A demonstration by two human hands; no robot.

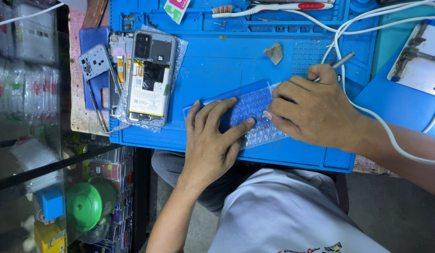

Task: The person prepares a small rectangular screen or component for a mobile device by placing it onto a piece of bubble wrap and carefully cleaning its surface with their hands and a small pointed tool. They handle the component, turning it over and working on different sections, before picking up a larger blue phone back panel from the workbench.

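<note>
Closest to the camera, the left hand [212, 140] lies flat, palm down, on a blue phone-sized slab in a bubble-wrap sleeve [255, 115], fingers spread and pressing rather than curled around it. That wrapped slab rests on the blue work mat [236, 61], close to the mat's near edge and somewhat right of its middle. Its long axis runs roughly along that near edge, tilted a little, with its right end farther from the person.

The right hand [313, 110] comes in from the right and covers the slab's right end, fingertips touching the bubble wrap just beside the left thumb. It is closed around a thin metal tool [341, 62], whose free end sticks out past the knuckles toward the mat's far right corner. Whether the working tip meets the wrap is hidden under the hand. Both hands sit on the slab, the left holding down its left half.

An opened phone [149, 79] with its battery showing lies well apart at the mat's left edge, a loose frame [98, 65] beside it. White cable [367, 28] loops over the right wrist.
</note>
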